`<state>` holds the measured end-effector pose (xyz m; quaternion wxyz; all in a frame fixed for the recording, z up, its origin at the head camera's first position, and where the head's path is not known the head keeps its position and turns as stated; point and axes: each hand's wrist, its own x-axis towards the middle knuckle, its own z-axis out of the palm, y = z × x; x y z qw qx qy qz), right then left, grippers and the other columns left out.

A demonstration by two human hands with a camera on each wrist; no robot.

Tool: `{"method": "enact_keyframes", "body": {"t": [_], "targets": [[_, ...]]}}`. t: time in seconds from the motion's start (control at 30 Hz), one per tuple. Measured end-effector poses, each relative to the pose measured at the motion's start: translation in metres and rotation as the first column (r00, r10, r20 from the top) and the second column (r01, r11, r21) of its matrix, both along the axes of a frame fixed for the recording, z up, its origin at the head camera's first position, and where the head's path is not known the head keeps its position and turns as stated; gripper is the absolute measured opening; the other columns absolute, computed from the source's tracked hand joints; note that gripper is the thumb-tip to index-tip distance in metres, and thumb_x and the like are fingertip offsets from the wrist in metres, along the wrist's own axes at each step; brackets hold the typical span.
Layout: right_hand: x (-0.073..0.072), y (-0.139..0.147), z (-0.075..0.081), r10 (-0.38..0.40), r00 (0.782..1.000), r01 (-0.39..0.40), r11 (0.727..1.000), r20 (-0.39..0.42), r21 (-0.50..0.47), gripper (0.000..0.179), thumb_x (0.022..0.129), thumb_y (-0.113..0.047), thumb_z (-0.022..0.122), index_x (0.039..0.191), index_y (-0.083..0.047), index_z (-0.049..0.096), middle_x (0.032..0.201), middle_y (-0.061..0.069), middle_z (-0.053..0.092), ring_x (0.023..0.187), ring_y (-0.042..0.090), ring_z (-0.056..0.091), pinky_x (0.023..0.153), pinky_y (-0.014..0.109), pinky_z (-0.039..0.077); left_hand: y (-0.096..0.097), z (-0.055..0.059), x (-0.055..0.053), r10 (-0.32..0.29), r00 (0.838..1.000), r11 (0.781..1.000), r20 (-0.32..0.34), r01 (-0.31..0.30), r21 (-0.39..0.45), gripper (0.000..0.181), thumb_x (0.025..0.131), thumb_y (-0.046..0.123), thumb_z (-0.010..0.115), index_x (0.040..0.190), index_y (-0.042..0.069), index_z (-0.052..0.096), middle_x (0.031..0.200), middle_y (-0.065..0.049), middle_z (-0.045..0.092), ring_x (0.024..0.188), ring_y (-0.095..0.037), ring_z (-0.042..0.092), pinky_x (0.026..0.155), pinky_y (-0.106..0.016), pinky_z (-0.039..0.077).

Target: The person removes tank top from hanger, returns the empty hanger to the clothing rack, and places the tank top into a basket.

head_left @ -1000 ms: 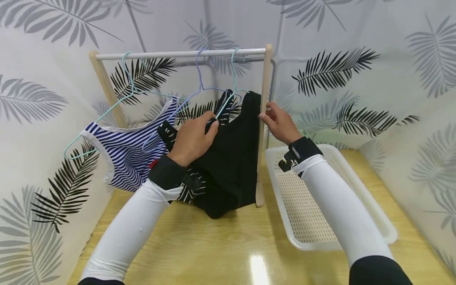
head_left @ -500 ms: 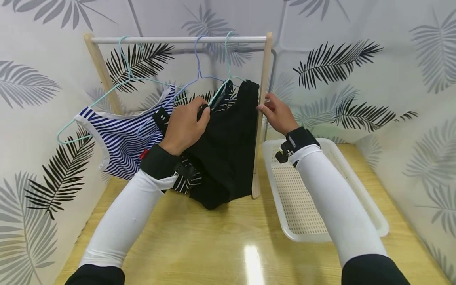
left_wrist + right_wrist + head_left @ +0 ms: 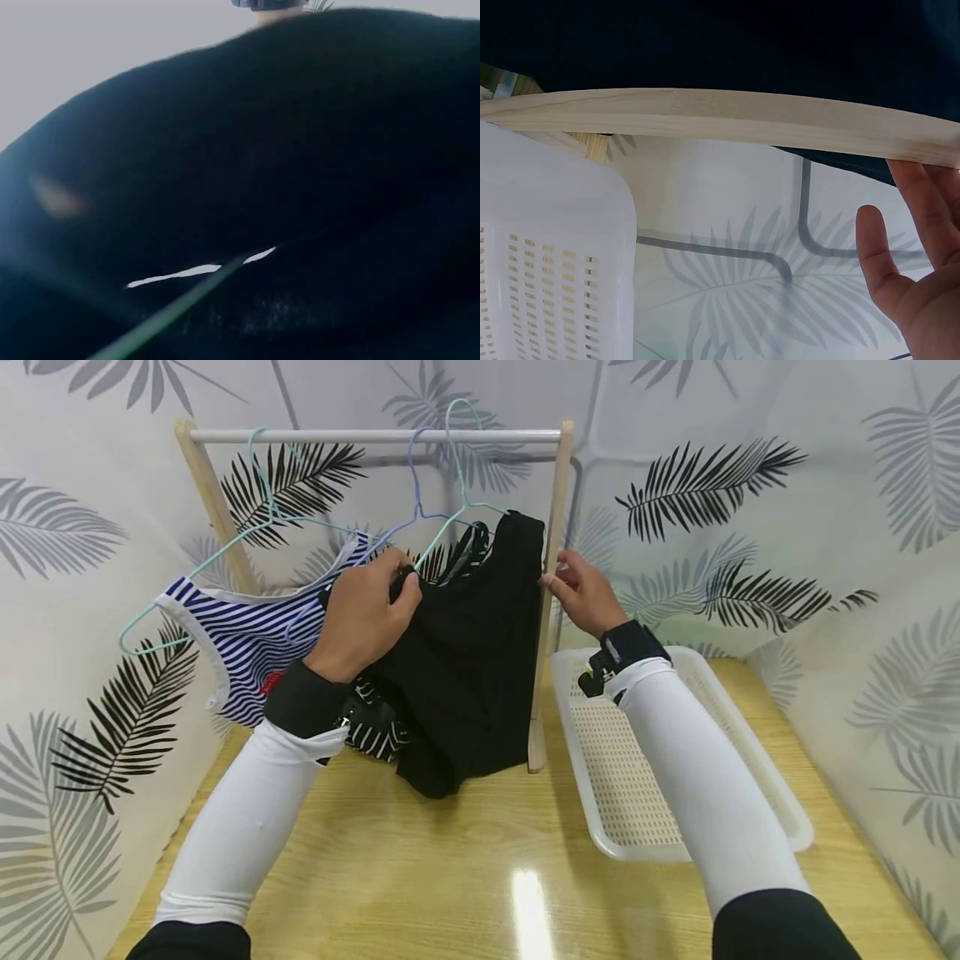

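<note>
My left hand (image 3: 367, 614) grips a shoulder of the black tank top (image 3: 468, 668) together with the lower end of a mint-green hanger (image 3: 462, 502). The hook of this hanger stands a little above the rack's white bar (image 3: 337, 436). Thumb and fingers of my right hand (image 3: 588, 593) hold the right wooden post (image 3: 552, 560) of the rack, beside the other shoulder of the top. In the right wrist view, fingers reach behind the post (image 3: 727, 116). Dark cloth (image 3: 247, 150) fills most of the left wrist view and hides the left fingers.
A blue-striped tank top (image 3: 247, 631) hangs at the left on another mint hanger (image 3: 270, 514). Between them is a blue-violet hanger (image 3: 417, 502), with black-and-white striped cloth (image 3: 375, 727) showing lower down. A white plastic basket (image 3: 600, 835) stands at right on the wooden table (image 3: 420, 877).
The left hand has moved left with the mint hanger and black top. That hanger's hook has shifted left along the bar and risen above it. The right hand stays at the post.
</note>
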<state>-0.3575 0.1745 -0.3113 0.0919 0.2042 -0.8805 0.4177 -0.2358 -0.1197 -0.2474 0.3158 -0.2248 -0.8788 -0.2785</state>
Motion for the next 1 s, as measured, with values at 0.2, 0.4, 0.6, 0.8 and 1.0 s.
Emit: {"method": "enact_keyframes", "body": {"t": [0.2, 0.4, 0.6, 0.8, 1.0], "targets": [[0.002, 0.0, -0.001, -0.002, 1.0, 0.002, 1.0, -0.009, -0.012, 0.042, 0.101, -0.022, 0.052, 0.138, -0.005, 0.042, 0.127, 0.022, 0.059, 0.117, 0.035, 0.057, 0.097, 0.051, 0.043, -0.002, 0.003, -0.002, -0.012, 0.999, 1.0, -0.029, 0.012, -0.008, 0.019, 0.097, 0.014, 0.05, 0.1, -0.001, 0.06, 0.064, -0.011, 0.052, 0.053, -0.025, 0.043, 0.053, -0.035, 0.03], [0.0, -0.002, -0.002, 0.014, 1.0, -0.014, 1.0, -0.015, -0.019, 0.04, 0.101, -0.021, 0.051, 0.137, -0.006, 0.043, 0.126, 0.021, 0.06, 0.117, 0.035, 0.057, 0.098, 0.05, 0.042, -0.008, 0.003, 0.016, -0.024, 0.999, 1.0, -0.037, 0.024, 0.009, 0.019, 0.096, 0.014, 0.05, 0.102, -0.001, 0.061, 0.06, -0.008, 0.045, 0.051, -0.021, 0.037, 0.052, -0.034, 0.027], [0.001, -0.003, -0.002, 0.007, 1.0, -0.008, 1.0, -0.029, -0.011, 0.04, 0.101, -0.019, 0.051, 0.138, -0.005, 0.042, 0.125, 0.022, 0.061, 0.117, 0.035, 0.057, 0.098, 0.05, 0.041, -0.026, 0.0, 0.051, 0.007, 0.999, 1.0, -0.039, -0.006, 0.006, 0.02, 0.097, 0.014, 0.051, 0.106, 0.0, 0.062, 0.059, -0.005, 0.04, 0.051, -0.018, 0.035, 0.052, -0.032, 0.028], [0.001, -0.003, -0.002, 0.024, 1.0, -0.024, 1.0, -0.016, -0.003, 0.039, 0.101, -0.019, 0.052, 0.137, -0.006, 0.043, 0.123, 0.022, 0.062, 0.115, 0.035, 0.058, 0.097, 0.05, 0.041, -0.048, -0.007, 0.091, 0.044, 0.998, 0.999, -0.049, -0.045, -0.019, 0.017, 0.095, 0.013, 0.054, 0.106, 0.003, 0.062, 0.057, 0.0, 0.036, 0.049, -0.013, 0.032, 0.046, -0.03, 0.027], [-0.002, 0.0, 0.0, -0.002, 1.0, 0.002, 1.0, -0.001, 0.022, 0.043, 0.101, -0.022, 0.05, 0.14, -0.008, 0.04, 0.126, 0.022, 0.059, 0.117, 0.036, 0.056, 0.098, 0.051, 0.041, -0.06, -0.009, 0.112, 0.063, 0.997, 0.997, -0.047, -0.065, -0.043, 0.019, 0.094, 0.012, 0.054, 0.109, 0.002, 0.061, 0.059, 0.0, 0.037, 0.048, -0.012, 0.031, 0.043, -0.028, 0.027]]}}
